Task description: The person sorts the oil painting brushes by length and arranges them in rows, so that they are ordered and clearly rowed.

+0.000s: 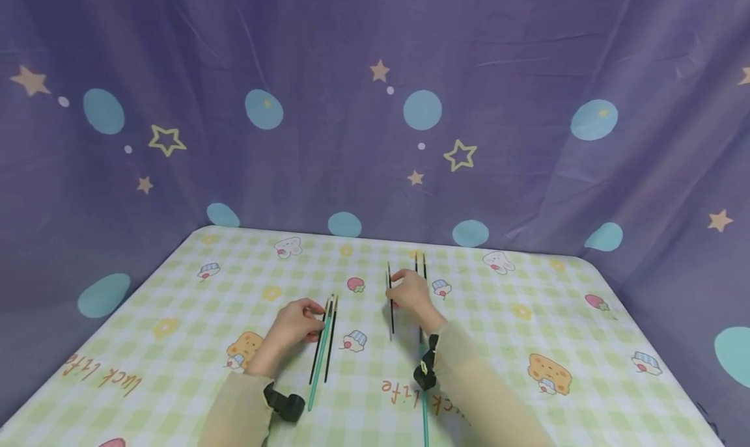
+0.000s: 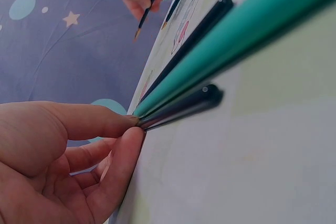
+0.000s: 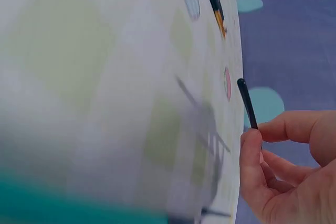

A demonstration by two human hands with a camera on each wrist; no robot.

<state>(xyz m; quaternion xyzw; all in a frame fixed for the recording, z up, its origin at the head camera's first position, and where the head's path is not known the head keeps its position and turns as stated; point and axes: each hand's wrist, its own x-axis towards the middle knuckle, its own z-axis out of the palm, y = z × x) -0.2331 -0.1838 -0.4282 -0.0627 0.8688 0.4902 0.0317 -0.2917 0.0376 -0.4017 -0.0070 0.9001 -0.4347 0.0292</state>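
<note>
In the head view my left hand (image 1: 295, 322) pinches the upper part of a dark-handled paintbrush (image 1: 316, 356) at the left group, thumb and finger meeting near the bristle end. Beside it lie a teal paintbrush (image 1: 317, 375) and another black paintbrush (image 1: 331, 349), their tips close together. My right hand (image 1: 410, 293) holds a thin black paintbrush (image 3: 248, 100) between thumb and fingers, raised off the table, its bristles pointing away. Under my right wrist lie more dark paintbrushes (image 1: 424, 268) and a teal handle (image 1: 425, 421), partly hidden by hand and sleeve.
A checked tablecloth (image 1: 199, 317) with printed cartoons covers the table. Behind it hangs a purple curtain (image 1: 340, 161) with stars and blue ovals. Each wrist wears a black camera, the left one (image 1: 285, 405) near the teal brush's handle end.
</note>
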